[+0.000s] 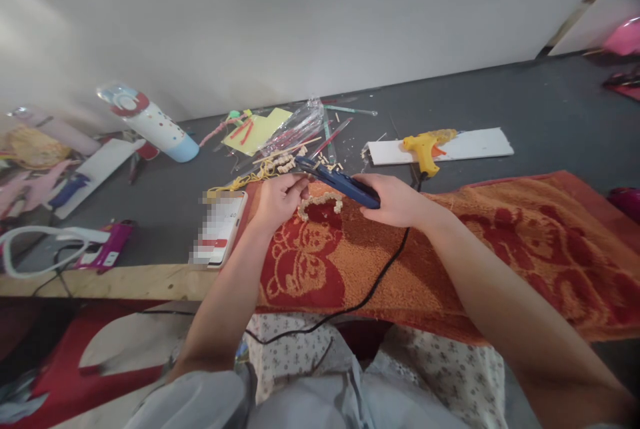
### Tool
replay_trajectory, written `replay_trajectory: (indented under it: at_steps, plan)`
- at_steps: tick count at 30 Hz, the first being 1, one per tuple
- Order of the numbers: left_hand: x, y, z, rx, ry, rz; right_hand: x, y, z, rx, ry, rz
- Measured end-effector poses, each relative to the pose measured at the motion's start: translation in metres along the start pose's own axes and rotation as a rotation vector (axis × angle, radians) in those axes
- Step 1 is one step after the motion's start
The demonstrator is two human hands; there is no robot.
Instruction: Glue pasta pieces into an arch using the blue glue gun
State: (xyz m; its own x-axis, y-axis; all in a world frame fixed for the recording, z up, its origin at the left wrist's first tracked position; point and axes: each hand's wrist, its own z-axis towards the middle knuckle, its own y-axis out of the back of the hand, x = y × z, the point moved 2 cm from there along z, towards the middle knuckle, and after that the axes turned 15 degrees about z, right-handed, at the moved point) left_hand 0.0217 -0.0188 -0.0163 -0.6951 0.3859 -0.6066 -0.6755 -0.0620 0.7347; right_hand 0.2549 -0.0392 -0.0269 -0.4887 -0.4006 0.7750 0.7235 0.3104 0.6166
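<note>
My right hand (393,199) grips a long dark blue hand tool (345,184), whose exact kind I cannot make out. Its narrow end points left, above a cluster of small pale pieces (286,164). Close to that end, my left hand (283,199) is closed, thumb and fingertips pressed together; whatever they pinch is too small to name. Just below the left fingertips, a curved row of small pale bits (320,200) lies on the orange and red towel (385,262).
A yellow glue gun (424,148) rests on a white board (475,146), its black cord (373,290) crossing the towel. Left of my hands are a phone (227,229), a dotted bottle (155,124) and yellow string (240,182). Plastic wrappers (300,126) lie behind; a grey wall (320,22) backs the table.
</note>
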Motion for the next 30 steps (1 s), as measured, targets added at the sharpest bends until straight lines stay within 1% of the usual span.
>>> replay_trajectory:
  at_steps: [5, 11, 15, 20, 30]
  plan:
    - [-0.0015, 0.0013, 0.0006, 0.058, 0.051, -0.136, -0.0003, 0.001, -0.0002, 0.005, 0.005, 0.018]
    - [-0.0035, 0.0052, 0.0009, 0.144, 0.071, -0.263, 0.0013, 0.0009, -0.0011, 0.004, 0.027, 0.027]
    - [-0.0043, 0.0073, 0.0003, 0.185, 0.078, -0.296, 0.0022, 0.0004, -0.0021, -0.002, 0.028, 0.019]
    - [-0.0024, 0.0071, 0.0, 0.162, 0.079, -0.255, 0.0038, -0.0006, -0.0024, -0.009, 0.023, -0.012]
    - [0.003, 0.0009, 0.0, 0.019, 0.021, -0.014, 0.0067, -0.0007, -0.0028, -0.024, -0.019, -0.062]
